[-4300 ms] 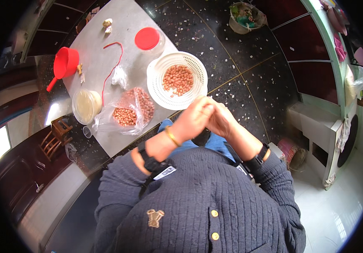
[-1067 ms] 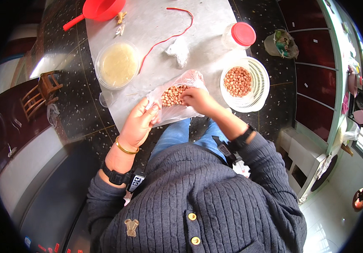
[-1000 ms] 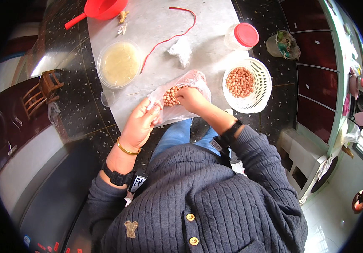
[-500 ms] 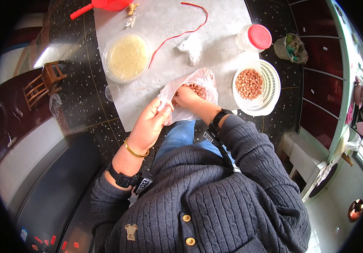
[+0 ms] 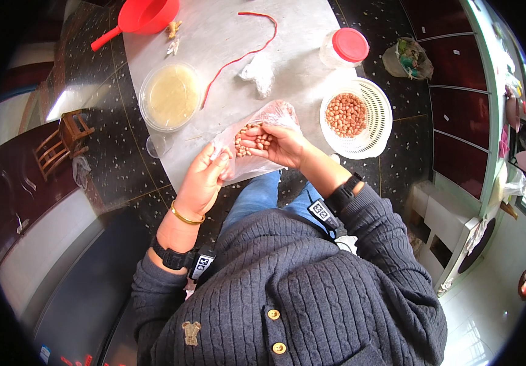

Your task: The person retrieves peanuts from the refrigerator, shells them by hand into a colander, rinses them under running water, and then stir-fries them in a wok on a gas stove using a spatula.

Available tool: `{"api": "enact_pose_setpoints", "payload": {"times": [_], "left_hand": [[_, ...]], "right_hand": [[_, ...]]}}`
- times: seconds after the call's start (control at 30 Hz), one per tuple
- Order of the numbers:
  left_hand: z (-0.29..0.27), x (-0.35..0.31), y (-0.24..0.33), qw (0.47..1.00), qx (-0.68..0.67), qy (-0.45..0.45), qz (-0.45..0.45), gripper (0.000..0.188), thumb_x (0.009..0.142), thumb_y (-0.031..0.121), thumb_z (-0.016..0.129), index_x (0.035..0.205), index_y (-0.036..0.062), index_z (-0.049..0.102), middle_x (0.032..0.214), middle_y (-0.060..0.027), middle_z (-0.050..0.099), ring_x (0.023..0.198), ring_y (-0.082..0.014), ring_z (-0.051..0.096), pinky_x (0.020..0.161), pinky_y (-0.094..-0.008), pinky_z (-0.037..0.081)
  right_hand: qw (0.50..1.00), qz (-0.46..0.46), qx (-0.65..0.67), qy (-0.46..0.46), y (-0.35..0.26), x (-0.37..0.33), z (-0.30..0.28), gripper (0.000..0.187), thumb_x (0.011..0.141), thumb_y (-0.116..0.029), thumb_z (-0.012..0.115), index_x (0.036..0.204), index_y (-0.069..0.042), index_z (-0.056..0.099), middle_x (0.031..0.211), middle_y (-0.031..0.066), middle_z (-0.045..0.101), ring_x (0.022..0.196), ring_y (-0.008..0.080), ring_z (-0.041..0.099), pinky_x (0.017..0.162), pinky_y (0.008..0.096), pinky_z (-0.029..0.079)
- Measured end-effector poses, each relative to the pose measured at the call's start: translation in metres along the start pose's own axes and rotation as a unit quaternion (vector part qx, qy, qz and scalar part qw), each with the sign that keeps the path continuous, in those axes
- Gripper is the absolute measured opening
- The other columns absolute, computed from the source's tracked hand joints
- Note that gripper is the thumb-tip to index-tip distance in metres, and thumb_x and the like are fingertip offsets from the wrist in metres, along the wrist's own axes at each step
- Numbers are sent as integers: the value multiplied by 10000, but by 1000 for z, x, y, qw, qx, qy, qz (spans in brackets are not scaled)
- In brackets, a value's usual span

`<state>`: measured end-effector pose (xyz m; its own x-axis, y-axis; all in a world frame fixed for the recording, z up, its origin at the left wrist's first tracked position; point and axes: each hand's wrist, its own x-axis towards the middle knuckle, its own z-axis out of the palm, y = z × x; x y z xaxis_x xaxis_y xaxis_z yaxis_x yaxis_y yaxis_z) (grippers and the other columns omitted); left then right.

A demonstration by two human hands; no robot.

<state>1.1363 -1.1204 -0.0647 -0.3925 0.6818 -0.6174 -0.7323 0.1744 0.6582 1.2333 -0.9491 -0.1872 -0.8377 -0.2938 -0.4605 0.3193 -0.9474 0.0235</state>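
Note:
My left hand [image 5: 202, 174] pinches the near left edge of a clear plastic bag [image 5: 281, 113] lying at the table's front edge. Palm up at the bag's mouth, my right hand [image 5: 287, 146] cups a small heap of reddish-brown peanuts [image 5: 263, 141]. More loose peanuts [image 5: 241, 145] show inside the bag beside its fingertips. To the right, a white slotted plastic basket [image 5: 382, 113] holds a layer of similar peanuts [image 5: 346, 114]. How many peanuts lie deeper in the bag is hidden.
On the grey table [image 5: 299, 36] are a lidded round tub [image 5: 170, 97], a red ribbon [image 5: 238, 59], a crumpled clear bag [image 5: 258, 74], a red-lidded jar [image 5: 349, 46], a piece of ginger [image 5: 174, 28] and a red dipper [image 5: 147, 17]. A bin [image 5: 407, 60] stands beyond the right edge.
My right hand has turned from reaching down into the bag to palm up, now with peanuts on it. My left hand keeps its pinch on the bag. The view has shifted slightly.

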Motion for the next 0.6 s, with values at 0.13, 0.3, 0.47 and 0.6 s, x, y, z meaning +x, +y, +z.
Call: {"api": "enact_pose_setpoints", "payload": {"times": [0.13,0.3,0.47,0.6], "left_hand": [[-4,-4,-1,1000,3,10,-16,63,927,123,453,925,62,469,714,26,397,634,-72,383,673,-252,390],[-10,-7,-3,1000,-1,11,-25,67,912,102,475,963,58,480,748,25,425,642,-71,400,675,-248,400],[-11,-4,-1,1000,22,0,-22,73,910,99,472,972,59,472,736,18,417,650,-80,403,697,-260,404],[-11,-5,2,999,22,-11,-21,69,909,96,473,967,59,477,750,14,427,666,-83,412,705,-268,407]], "right_hand": [[988,-153,-11,33,-27,-52,-15,330,949,-224,392,1019,63,539,1068,197,581,1036,264,568,947,378,443],[925,-311,50,213,-67,-114,-42,351,954,-190,361,1114,113,437,1139,240,528,1094,292,525,981,388,418],[884,-337,57,318,-53,-104,-43,333,927,-228,426,1011,94,439,1131,284,508,1115,337,504,970,415,426],[923,-239,-128,274,-16,-53,-31,250,908,-150,464,1011,70,522,962,188,603,912,275,602,860,364,491]]}}
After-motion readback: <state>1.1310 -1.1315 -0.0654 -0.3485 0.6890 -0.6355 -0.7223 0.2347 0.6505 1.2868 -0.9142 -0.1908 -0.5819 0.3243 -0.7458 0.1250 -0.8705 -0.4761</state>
